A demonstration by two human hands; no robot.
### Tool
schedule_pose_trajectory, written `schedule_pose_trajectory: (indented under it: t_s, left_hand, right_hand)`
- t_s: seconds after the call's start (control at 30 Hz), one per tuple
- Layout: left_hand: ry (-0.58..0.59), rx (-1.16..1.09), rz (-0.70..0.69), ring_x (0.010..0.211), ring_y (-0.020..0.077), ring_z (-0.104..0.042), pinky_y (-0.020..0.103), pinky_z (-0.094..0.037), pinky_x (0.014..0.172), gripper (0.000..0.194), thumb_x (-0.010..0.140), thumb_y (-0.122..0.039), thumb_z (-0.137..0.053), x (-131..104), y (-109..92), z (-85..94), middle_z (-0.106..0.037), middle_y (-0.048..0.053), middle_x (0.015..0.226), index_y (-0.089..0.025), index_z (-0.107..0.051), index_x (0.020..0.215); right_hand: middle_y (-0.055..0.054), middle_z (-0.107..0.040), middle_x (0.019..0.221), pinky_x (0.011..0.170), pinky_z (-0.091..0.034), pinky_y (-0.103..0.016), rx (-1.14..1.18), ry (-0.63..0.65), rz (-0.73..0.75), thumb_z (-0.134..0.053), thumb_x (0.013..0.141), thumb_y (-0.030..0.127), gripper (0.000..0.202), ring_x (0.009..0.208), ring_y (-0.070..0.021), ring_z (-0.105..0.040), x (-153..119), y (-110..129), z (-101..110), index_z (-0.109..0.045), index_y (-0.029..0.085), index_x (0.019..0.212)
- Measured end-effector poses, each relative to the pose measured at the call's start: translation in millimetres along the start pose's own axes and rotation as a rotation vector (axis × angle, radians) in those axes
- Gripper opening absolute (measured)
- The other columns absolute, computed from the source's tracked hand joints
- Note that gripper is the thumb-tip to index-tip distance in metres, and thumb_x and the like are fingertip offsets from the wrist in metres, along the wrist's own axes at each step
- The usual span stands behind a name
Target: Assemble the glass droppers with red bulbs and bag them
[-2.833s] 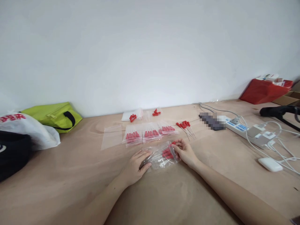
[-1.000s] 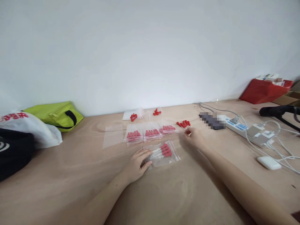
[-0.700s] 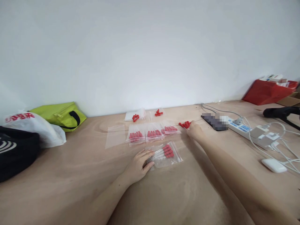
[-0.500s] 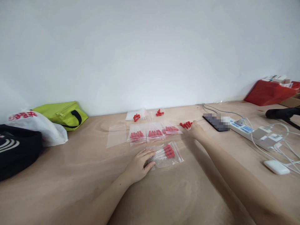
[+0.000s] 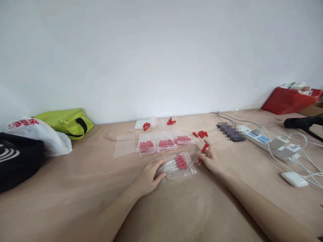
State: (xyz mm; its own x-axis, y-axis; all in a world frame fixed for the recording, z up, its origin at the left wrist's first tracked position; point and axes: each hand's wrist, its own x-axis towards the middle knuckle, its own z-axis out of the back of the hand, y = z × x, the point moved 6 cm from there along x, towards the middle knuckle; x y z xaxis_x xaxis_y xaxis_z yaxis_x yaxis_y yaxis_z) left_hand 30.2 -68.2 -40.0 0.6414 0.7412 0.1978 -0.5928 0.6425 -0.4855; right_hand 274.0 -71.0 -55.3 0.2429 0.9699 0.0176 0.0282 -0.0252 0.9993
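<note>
My left hand [image 5: 148, 178] grips the left end of a clear zip bag [image 5: 174, 175], thumb and fingers at its edge. Inside that bag lie several droppers with red rubber bulbs [image 5: 181, 162], bulbs toward the bag's right-hand seal. Just right of the seal, my right hand [image 5: 210, 159] pinches one dropper [image 5: 205, 147], its red bulb pointing up and away; the thin tube is partly hidden by the fingers. Behind this hand several loose droppers [image 5: 202, 134] lie on the table. Further back is a row of filled zip bags [image 5: 165, 143], with a flat bag [image 5: 124, 145] to their left.
Loose red bulbs [image 5: 171, 121] and more bags [image 5: 141, 123] lie near the wall. At right are a phone [image 5: 233, 132], a power strip [image 5: 261, 138] with cables and a white charger [image 5: 294, 179]. A green bag [image 5: 68, 122] and a black bag [image 5: 21, 164] stand at left.
My right hand has come back from the loose droppers toward the zip bag, bringing one dropper with it. My left hand stays on the bag; the view has shifted slightly.
</note>
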Motion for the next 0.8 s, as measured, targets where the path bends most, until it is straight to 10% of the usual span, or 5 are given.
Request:
schedule_pose_trajectory:
  t_s: [0.8]
  left_hand:
    - [-0.001, 0.049, 0.012, 0.112, 0.0214, -0.046, 0.04, -0.035, 0.098, 0.04, 0.082, -0.033, -0.047, 0.4, 0.8, 2.3, -0.053, 0.004, 0.12, -0.023, -0.042, 0.12]
  right_hand:
    - [0.002, -0.058, 0.064, 0.061, -0.052, -0.023, 0.375, 0.024, -0.257, -0.068, 0.064, 0.027, 0.027, 0.058, -0.0103, -0.06, -10.7, -19.7, -2.0, -0.051, 0.02, 0.083]
